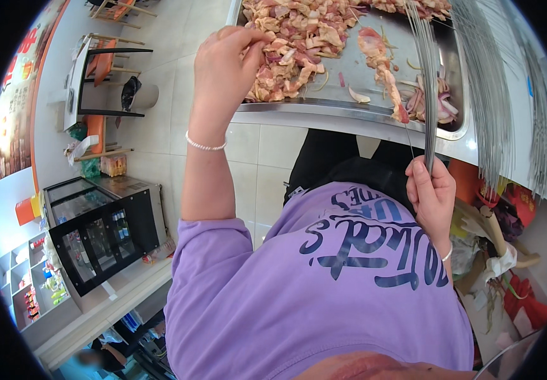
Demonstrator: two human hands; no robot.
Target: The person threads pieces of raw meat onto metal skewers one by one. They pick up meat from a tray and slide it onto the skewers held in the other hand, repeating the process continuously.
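Note:
My right hand (432, 193) is closed around the lower ends of a bundle of thin metal skewers (430, 95). From the same hand one separate skewer slants up and left, threaded with pieces of raw meat (384, 73) over the metal tray (334, 76). Over the tray's left part, my left hand (229, 66) has its fingers bent together at the edge of a heap of raw sliced meat mixed with onion (292, 47). Whatever its fingertips pinch is hidden. Slices of red onion (444, 104) lie in the tray's near right corner, behind the bundle.
Many more metal skewers (486, 95) lie fanned out right of the tray, their ends over the table's edge. Below the table at right are bags and a red plastic bag (521, 304). A glass-fronted cabinet (105, 228), a bin (143, 95) and chairs stand at left.

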